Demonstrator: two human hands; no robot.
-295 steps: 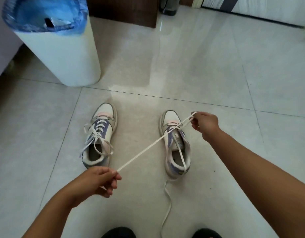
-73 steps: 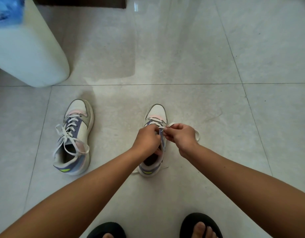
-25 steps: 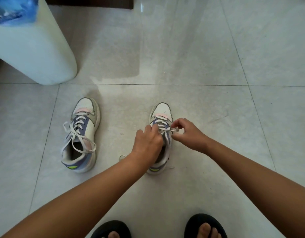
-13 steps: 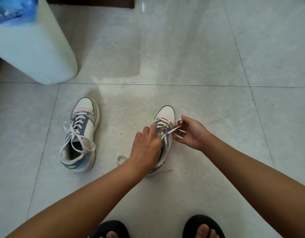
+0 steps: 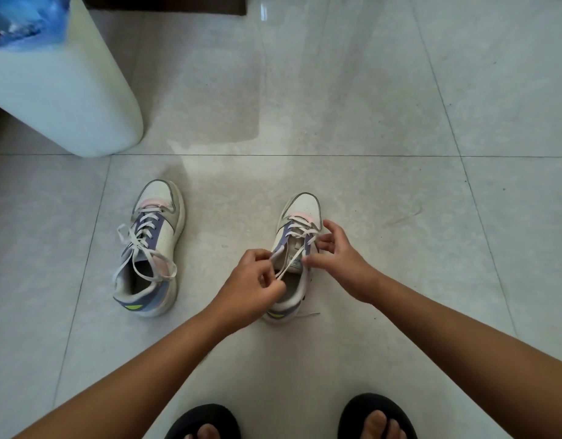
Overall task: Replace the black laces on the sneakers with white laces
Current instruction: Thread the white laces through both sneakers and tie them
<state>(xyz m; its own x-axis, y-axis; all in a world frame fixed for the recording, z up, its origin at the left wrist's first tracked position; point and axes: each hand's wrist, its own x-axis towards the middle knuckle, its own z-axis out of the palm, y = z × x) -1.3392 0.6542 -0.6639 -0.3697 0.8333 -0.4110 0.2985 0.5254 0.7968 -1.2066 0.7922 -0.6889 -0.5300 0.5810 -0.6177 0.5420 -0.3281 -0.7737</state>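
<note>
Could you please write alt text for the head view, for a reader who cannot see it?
Two hands lace the right sneaker on a tiled floor: the left hand pinches a white lace, the right hand is at the eyelets. The left sneaker is already laced white, beside a white bin.

Both your hands are low and forward, arms stretched out.
Your left hand [image 5: 252,282] curls, fingers pinching a white lace [image 5: 281,270]; your right hand [image 5: 335,255] pinches with thumb and fingertips, the other fingers spread.
</note>
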